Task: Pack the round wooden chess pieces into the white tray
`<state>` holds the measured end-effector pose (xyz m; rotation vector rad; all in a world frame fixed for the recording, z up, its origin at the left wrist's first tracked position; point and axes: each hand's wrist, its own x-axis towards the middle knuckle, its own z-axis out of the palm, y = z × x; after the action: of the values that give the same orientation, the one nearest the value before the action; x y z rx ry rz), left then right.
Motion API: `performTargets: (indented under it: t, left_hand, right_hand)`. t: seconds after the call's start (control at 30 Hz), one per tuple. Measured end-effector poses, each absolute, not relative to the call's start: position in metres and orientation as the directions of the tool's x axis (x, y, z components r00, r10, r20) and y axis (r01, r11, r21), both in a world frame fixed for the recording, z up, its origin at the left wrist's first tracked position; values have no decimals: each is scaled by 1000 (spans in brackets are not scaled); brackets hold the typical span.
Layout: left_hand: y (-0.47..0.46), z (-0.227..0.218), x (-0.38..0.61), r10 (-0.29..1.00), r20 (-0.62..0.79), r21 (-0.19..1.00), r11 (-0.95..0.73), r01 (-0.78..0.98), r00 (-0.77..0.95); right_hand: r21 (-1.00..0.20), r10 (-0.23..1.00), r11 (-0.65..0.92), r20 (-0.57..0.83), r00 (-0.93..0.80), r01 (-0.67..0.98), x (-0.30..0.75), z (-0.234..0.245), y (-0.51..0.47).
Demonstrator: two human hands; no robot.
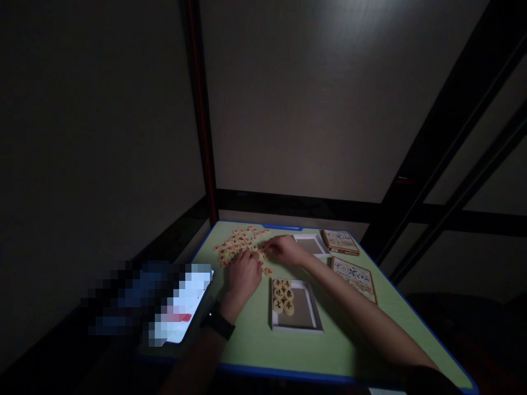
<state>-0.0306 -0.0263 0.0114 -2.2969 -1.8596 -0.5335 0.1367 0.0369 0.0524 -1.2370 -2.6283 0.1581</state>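
A loose pile of round Chinese chess pieces point(236, 241), marked in red and black, lies spread over the far left of the green table. My left hand point(246, 272) rests at the near side of the pile, palm down, its fingers stretched over the pieces. From the right, my right hand point(285, 249) reaches to the pile's edge with fingers drawn together; what is between the fingertips is hidden. Nearer to me sits a shallow open box point(319, 315), with two columns of black-marked pieces point(283, 296) along its left side. One red-marked piece point(268, 272) lies apart, right of my left hand.
Behind my right forearm is another shallow open box point(323, 247). Two printed flat boxes or lids, one at the back point(341, 241) and one nearer point(354, 277), lie on the right. A lit phone or tablet point(187, 307) stands at the left edge of the table point(263, 351). Walls close in behind.
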Motion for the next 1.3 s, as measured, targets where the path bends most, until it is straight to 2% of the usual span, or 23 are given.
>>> performTargets:
  t: [0.13, 0.27, 0.57, 1.1, 1.3]
  left_hand:
    - [-24, 14, -36, 921, 375, 115, -160, 980, 106]
    - [-21, 13, -40, 940, 322, 71, -139, 988, 109]
    - [-23, 18, -36, 970, 223, 63, -118, 991, 102]
    - [-24, 17, -37, 962, 245, 51, -138, 989, 122]
    - [-25, 19, -36, 957, 270, 53, -126, 991, 107]
  right_hand:
    - [-161, 757, 653, 126, -641, 740, 111, 46, 68]
    - [-127, 736, 677, 96, -670, 725, 96, 38, 84]
    - [-75, 738, 675, 79, -671, 734, 96, 32, 92]
    - [-77, 749, 663, 79, -658, 745, 88, 31, 88]
    - [-98, 765, 643, 132, -630, 760, 86, 33, 82]
